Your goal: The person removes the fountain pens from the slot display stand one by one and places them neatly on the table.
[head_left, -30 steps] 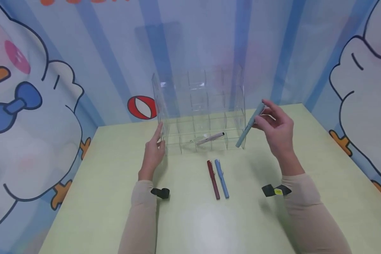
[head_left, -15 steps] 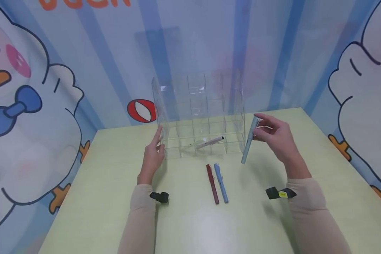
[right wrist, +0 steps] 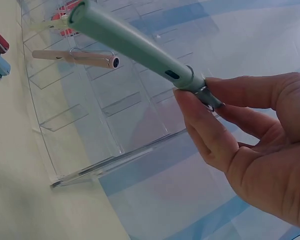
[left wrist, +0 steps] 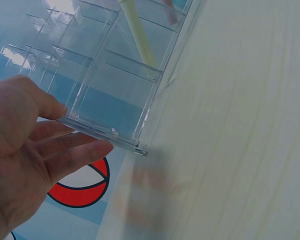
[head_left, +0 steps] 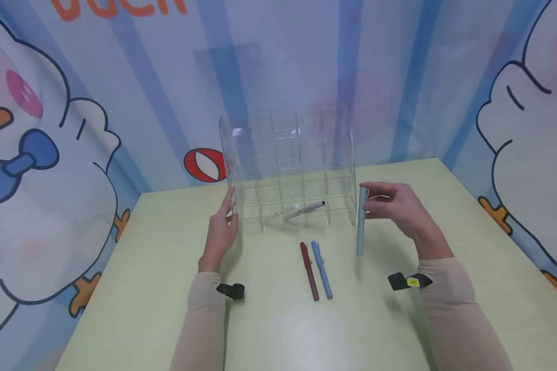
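Note:
A pale blue-green capped pen [head_left: 360,232] hangs nearly upright, pinched near its clip end by my right hand [head_left: 396,206]. It is right of the clear compartmented organizer [head_left: 290,180], above the table. My left hand [head_left: 220,229] holds the organizer's left side panel, thumb by its front edge and fingers along the outside, as the left wrist view [left wrist: 40,135] shows. A pinkish pen [head_left: 306,209] lies slanted in the front row. Beside it is a pale yellow-green pen [left wrist: 138,35], faint in the head view. Dark red [head_left: 309,270] and blue [head_left: 322,270] pens lie side by side in front.
The organizer stands at the back of the pale table [head_left: 278,335], close to a printed blue striped backdrop [head_left: 380,77]. Cartoon ducks are printed at both sides. Black camera mounts [head_left: 232,291] sit on both wrists.
My right hand has lowered toward me and slightly left, turning the blue-green pen from slanted to nearly upright. My left hand keeps its place on the organizer. The view has shifted slightly.

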A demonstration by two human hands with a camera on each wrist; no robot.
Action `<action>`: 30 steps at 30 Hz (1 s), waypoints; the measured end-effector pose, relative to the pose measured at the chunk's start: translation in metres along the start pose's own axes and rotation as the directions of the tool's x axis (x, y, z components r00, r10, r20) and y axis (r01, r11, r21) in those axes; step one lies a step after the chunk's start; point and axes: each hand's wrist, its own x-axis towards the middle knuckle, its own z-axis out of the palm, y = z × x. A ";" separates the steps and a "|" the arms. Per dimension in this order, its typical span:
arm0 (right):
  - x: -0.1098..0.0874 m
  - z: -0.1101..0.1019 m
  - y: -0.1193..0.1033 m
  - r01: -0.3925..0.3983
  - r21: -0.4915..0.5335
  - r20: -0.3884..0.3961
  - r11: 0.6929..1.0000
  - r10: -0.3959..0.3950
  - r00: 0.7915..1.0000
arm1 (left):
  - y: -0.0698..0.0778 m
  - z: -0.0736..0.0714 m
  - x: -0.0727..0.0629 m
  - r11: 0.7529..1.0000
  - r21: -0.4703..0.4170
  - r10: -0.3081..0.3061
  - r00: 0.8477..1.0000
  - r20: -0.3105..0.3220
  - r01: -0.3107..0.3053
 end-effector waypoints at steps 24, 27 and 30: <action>0.006 0.012 0.022 -0.183 -0.046 0.178 0.982 0.188 0.966 | 0.000 0.001 -0.002 1.000 -0.003 0.012 1.000 -0.010 -0.012; 0.010 0.014 0.027 -0.189 -0.046 0.209 0.981 0.195 0.958 | 0.000 0.001 0.000 1.000 -0.003 0.013 1.000 -0.015 -0.013; 0.013 0.017 0.032 -0.195 -0.041 0.237 0.980 0.199 0.951 | 0.000 0.001 0.001 1.000 -0.002 -0.001 1.000 -0.016 0.001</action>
